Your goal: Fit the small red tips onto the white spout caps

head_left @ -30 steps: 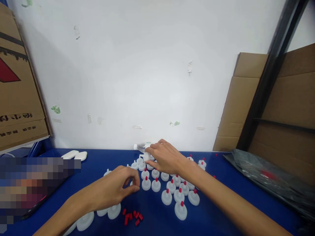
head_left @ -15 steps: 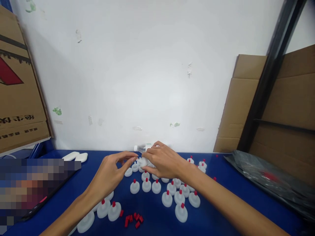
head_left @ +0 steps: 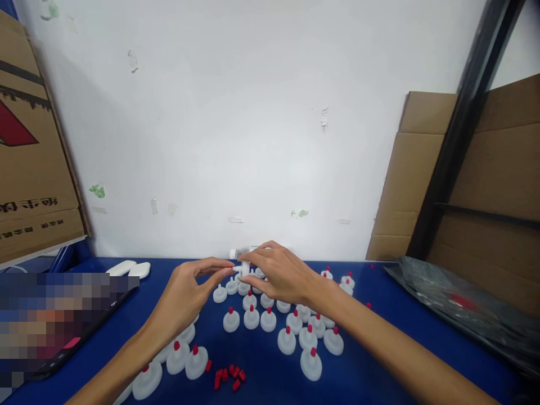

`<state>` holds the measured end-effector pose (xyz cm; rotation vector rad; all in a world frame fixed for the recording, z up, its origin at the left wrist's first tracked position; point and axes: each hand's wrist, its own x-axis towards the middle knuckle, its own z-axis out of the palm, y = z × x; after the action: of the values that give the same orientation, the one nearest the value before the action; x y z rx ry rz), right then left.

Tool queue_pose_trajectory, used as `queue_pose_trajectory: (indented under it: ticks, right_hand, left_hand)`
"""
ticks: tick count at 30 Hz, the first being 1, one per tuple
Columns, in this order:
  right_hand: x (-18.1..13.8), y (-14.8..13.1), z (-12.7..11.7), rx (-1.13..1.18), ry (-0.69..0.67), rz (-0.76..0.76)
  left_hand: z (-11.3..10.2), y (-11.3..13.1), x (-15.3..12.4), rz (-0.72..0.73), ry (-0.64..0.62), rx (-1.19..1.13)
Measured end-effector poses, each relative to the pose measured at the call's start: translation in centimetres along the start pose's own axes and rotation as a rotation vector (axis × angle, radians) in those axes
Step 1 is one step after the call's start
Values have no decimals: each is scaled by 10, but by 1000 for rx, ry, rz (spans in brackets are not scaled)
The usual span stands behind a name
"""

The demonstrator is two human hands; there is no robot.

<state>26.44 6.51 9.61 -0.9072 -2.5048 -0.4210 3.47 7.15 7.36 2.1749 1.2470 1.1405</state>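
Note:
My right hand (head_left: 280,273) holds a white plastic nozzle lid (head_left: 246,269) on its side between thumb and fingers, its spout pointing left. At the spout's tip, my left hand (head_left: 198,284) pinches a small red cap, mostly hidden by the fingertips. Below the hands stand several white lids with red caps on their spouts, such as one nozzle lid (head_left: 251,318) in the middle and another (head_left: 311,365) at the front right. White lids with bare spouts (head_left: 220,294) stand just beneath the held one. Loose red caps (head_left: 236,385) lie in a small group at the front.
A clear bottle (head_left: 240,253) lies against the wall behind my hands. Two white oval objects (head_left: 140,270) are at the back left, near a blurred-out dark-edged device (head_left: 97,320). Clear plastic bagging (head_left: 459,309) lies at right. Cardboard (head_left: 413,174) leans by a dark post.
The held white lid has turned onto its side, its spout now showing toward my left fingertips. My hands have otherwise stayed close together in nearly the same place.

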Motion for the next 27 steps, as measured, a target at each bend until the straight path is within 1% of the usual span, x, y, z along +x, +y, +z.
queue_pose_trajectory:
  ticks: [4, 9, 13, 18, 23, 27]
  right_hand:
    - [0, -4, 3, 77, 69, 10]
    - [2, -9, 7, 120, 122, -15]
    - [2, -9, 10, 141, 156, -37]
    - [0, -8, 18, 161, 212, -52]
    - [0, -12, 22, 156, 208, -55]
    - [1, -18, 17, 133, 183, -11]
  left_hand:
    - [-3, -5, 2, 18, 25, 53]
    - [1, -7, 0, 77, 10, 55]
    - [1, -4, -2, 99, 1, 22]
    - [-5, 2, -3, 99, 0, 19]
    - [-9, 3, -4, 78, -22, 26]
    - [-6, 3, -2, 68, 19, 27]
